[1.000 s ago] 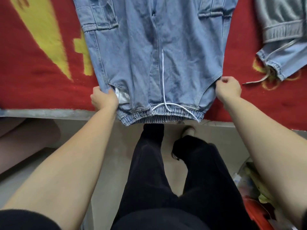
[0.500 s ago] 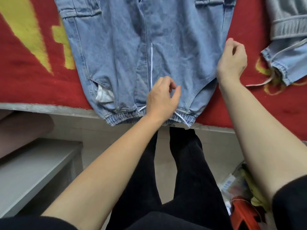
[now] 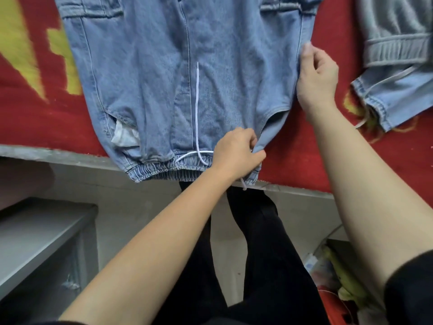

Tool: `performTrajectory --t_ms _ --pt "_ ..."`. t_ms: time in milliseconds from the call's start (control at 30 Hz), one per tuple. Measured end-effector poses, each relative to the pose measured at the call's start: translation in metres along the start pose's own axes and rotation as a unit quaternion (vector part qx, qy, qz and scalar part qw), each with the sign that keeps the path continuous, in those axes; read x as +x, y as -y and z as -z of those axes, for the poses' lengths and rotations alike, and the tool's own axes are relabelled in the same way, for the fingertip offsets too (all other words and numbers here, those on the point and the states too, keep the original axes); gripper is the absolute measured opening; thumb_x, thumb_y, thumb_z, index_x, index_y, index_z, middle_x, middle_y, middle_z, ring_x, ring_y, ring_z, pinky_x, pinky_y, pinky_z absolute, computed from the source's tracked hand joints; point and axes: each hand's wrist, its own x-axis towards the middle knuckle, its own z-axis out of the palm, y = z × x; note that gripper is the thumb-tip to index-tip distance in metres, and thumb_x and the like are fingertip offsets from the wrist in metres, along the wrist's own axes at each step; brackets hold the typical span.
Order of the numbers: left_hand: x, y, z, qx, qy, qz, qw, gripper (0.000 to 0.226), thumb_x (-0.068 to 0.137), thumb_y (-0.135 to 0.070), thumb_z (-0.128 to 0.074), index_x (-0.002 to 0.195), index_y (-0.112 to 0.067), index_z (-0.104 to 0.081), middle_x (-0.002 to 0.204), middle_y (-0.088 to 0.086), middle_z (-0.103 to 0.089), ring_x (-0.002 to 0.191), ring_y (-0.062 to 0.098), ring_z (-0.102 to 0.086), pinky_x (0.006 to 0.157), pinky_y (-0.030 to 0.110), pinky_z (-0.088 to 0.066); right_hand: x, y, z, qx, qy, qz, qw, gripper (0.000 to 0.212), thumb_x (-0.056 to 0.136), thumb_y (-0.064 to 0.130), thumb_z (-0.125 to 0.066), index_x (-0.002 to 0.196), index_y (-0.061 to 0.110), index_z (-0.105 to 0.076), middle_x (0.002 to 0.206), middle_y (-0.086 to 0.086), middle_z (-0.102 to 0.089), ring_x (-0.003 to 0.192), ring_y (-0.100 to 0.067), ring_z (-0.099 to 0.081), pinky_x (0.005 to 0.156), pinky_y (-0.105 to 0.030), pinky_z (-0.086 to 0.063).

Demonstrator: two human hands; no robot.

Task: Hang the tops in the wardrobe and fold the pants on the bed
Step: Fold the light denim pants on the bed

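Light blue denim pants [image 3: 152, 73] lie flat on the red bed cover [image 3: 32, 118], their elastic waistband and white drawstring [image 3: 197, 109] hanging at the bed's near edge. My left hand [image 3: 236, 151] is closed on the fabric at the waistband's right end, beside the pocket opening. My right hand [image 3: 316, 78] pinches the right side seam of the pants higher up. A white pocket lining [image 3: 124, 137] sticks out at the left pocket.
More clothes lie at the right of the bed: a grey garment [image 3: 396, 31] and another pale denim piece [image 3: 398, 95]. A grey shelf [image 3: 35, 235] stands low at the left. A red container with clutter [image 3: 339, 289] sits on the floor at the right. My black-trousered legs [image 3: 253, 254] stand against the bed.
My left hand left the left pocket corner and crossed to the waistband's right end, closing on the fabric there. My right hand climbed up the right side seam.
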Motion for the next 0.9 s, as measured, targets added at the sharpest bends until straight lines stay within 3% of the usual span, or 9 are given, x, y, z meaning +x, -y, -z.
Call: performTrajectory --t_ms 133,233,300,400,500,533,667,767,900 --pt "-0.016 0.017 0.037 -0.177 0.035 0.017 0.983 0.017 0.078 -0.032 -0.079 0.073 -0.021 -0.068 0.062 -0.009 -0.062 0.061 0.006 -0.055 0.065 0.027 -0.047 -0.003 0.039 -0.009 0.021 0.002 0.061 0.998 0.032 0.092 0.040 -0.052 0.097 0.016 -0.071 0.086 0.009 -0.067 0.079 -0.002 -0.057 0.081 -0.037 -0.052" --pt "-0.035 0.038 0.076 -0.296 0.026 0.013 0.955 0.013 0.084 -0.025 -0.077 0.076 -0.017 -0.070 0.060 -0.015 -0.061 0.058 0.000 -0.051 0.062 0.019 -0.042 -0.015 0.093 -0.040 0.054 0.002 0.131 0.990 0.023 0.096 0.030 -0.047 0.097 0.019 -0.067 0.089 0.011 -0.067 0.083 0.001 -0.058 0.083 -0.031 -0.051" --pt "-0.047 0.062 0.101 -0.357 -0.004 0.032 0.934 0.017 0.087 -0.022 -0.074 0.076 -0.010 -0.069 0.059 -0.016 -0.055 0.058 0.002 -0.045 0.060 0.016 -0.037 -0.027 0.128 -0.076 0.050 -0.002 0.190 0.981 0.022 0.097 0.028 -0.046 0.093 0.016 -0.064 0.087 0.002 -0.068 0.081 -0.006 -0.058 0.080 -0.032 -0.049" --pt "-0.062 0.104 0.132 -0.424 -0.079 0.065 0.900 0.047 0.083 -0.037 -0.075 0.084 0.009 -0.062 0.069 0.007 -0.051 0.067 0.016 -0.043 0.065 0.029 -0.035 -0.049 0.171 -0.140 0.034 -0.022 0.245 0.969 0.015 0.095 0.024 -0.051 0.082 0.018 -0.054 0.077 -0.011 -0.062 0.071 -0.016 -0.050 0.070 -0.037 -0.043" --pt "-0.072 0.152 0.150 -0.426 -0.163 0.140 0.879 0.012 0.091 -0.011 -0.067 0.080 -0.012 -0.063 0.053 -0.016 -0.060 0.054 -0.007 -0.051 0.062 0.013 -0.041 -0.071 0.194 -0.206 0.027 -0.015 0.276 0.961 0.020 0.090 0.016 -0.059 0.077 0.001 -0.063 0.075 -0.020 -0.064 0.068 -0.029 -0.058 0.066 -0.036 -0.034" --pt "-0.075 0.166 0.154 -0.417 -0.187 0.160 0.875 0.017 0.092 -0.007 -0.065 0.079 -0.017 -0.061 0.050 -0.019 -0.059 0.051 -0.009 -0.050 0.060 0.011 -0.041 -0.079 0.198 -0.227 0.021 0.002 0.294 0.956 0.021 0.089 0.015 -0.060 0.079 -0.003 -0.063 0.076 -0.020 -0.064 0.069 -0.032 -0.060 0.065 -0.033 -0.031" --pt "-0.079 0.216 0.146 -0.343 -0.220 0.203 0.891 0.019 0.091 -0.022 -0.068 0.073 -0.020 -0.064 0.055 -0.014 -0.055 0.055 0.004 -0.047 0.059 0.024 -0.042 -0.103 0.202 -0.290 -0.077 0.139 0.330 0.931 0.030 0.097 0.023 -0.049 0.111 0.000 -0.063 0.104 -0.015 -0.066 0.097 -0.032 -0.060 0.071 -0.023 -0.028" --pt "-0.078 0.234 0.136 -0.284 -0.226 0.247 0.898 0.017 0.091 -0.032 -0.067 0.079 -0.019 -0.070 0.062 -0.011 -0.059 0.060 0.011 -0.052 0.063 0.029 -0.044 -0.110 0.187 -0.318 -0.187 0.232 0.305 0.905 0.052 0.102 0.025 -0.039 0.149 0.003 -0.033 0.125 -0.014 -0.056 0.114 -0.029 -0.054 0.083 -0.028 -0.033" --pt "-0.071 0.241 0.140 -0.283 -0.205 0.262 0.900 0.018 0.089 -0.032 -0.069 0.084 -0.015 -0.072 0.065 -0.007 -0.060 0.059 0.010 -0.050 0.061 0.026 -0.041 -0.108 0.180 -0.321 -0.242 0.289 0.282 0.883 0.066 0.103 0.028 -0.040 0.157 0.004 -0.011 0.132 -0.016 -0.048 0.118 -0.033 -0.051 0.088 -0.032 -0.037"
